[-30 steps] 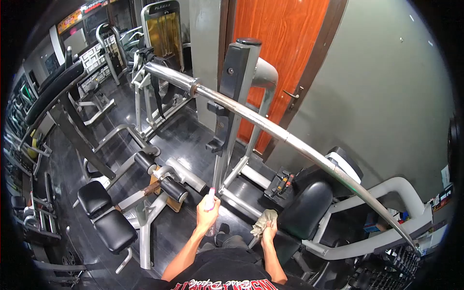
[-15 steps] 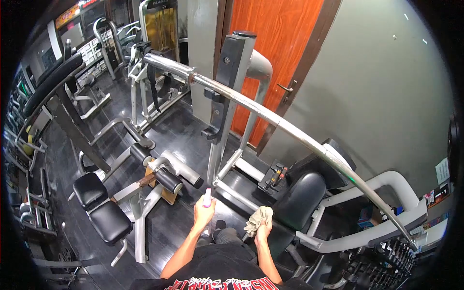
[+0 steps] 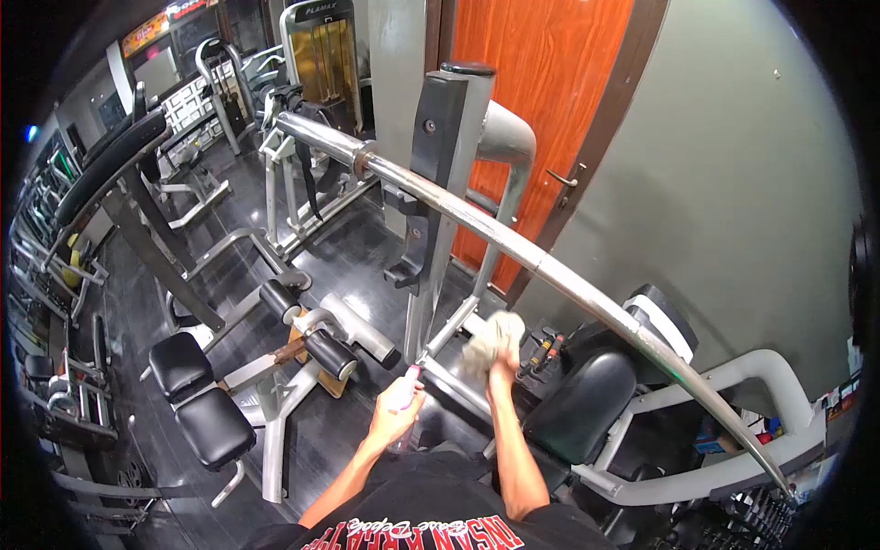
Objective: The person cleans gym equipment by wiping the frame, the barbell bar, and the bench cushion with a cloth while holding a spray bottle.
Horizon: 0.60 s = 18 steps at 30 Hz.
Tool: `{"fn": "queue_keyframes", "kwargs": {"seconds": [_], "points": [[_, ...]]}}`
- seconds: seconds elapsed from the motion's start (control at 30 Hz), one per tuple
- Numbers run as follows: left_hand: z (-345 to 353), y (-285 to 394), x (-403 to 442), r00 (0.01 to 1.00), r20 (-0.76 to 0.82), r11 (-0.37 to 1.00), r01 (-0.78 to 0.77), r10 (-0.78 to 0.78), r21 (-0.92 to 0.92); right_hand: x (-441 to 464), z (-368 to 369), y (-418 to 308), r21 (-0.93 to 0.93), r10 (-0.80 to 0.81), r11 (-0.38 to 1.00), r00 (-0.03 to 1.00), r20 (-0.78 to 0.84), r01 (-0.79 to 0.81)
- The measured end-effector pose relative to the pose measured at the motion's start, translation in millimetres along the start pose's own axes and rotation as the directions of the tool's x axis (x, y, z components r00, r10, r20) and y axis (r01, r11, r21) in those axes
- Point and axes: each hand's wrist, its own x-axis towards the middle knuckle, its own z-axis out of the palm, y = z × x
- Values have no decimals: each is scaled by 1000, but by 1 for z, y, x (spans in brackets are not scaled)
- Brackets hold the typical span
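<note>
At approx. 6 o'clock, a clear bottle w/ pink-and-white top (image 3: pixel 410 380) is grasped by the fingers of the L hand (image 3: pixel 394 415). At 5 o'clock, a crumpled beige cloth (image 3: pixel 492 343), somewhat blurred, is clenched in the R hand (image 3: pixel 503 370). A long silver metal bar (image 3: pixel 559 273) is seen from 10 to 4 o'clock, apart from both hands.

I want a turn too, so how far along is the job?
The getting-ready part looks done: the spray bottle and cloth are both picked up. The left hand holds the bottle and the right hand the crumpled cloth, away from the long bar. Any wiping there is probably left: brownish marks show by its collar. I can't tell what's been wiped.
</note>
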Motion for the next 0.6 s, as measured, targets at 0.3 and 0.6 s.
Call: {"fn": "queue_keyframes", "kwargs": {"seconds": [0.3,0.6], "points": [[-4,11,-4,994,107,998,-18,24,-60,71,173,-15,-346,-643,621,710,286,703],[-30,4,0,995,-36,992,-91,88,-90,21,99,151,-530,-83,832,981,175,165]]}}
